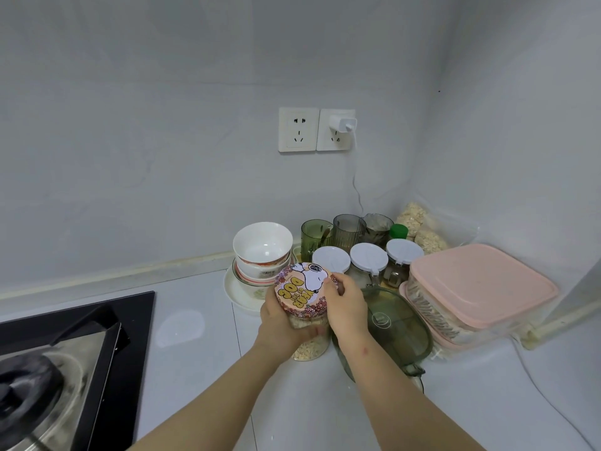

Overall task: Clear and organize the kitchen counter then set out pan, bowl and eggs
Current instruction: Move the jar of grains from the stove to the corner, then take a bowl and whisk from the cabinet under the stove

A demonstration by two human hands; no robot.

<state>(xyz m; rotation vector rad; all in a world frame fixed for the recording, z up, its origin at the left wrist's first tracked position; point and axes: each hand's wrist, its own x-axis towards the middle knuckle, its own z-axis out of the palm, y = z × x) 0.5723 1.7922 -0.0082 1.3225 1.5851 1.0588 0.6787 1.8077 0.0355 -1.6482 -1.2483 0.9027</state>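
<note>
A glass jar of oats (309, 348) is held low over the white counter (195, 336), just in front of the stacked bowls (262, 245) and beside a green lidded container (396, 323). Its body is clasped by the left hand (276, 323), and its pink cartoon-dog lid (300, 289) is gripped at the rim by the right hand (346, 304). Whether the base touches the counter cannot be told.

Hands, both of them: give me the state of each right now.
Left hand: grips the glass jar round its body.
Right hand: grips the pink lid on that jar.
</note>
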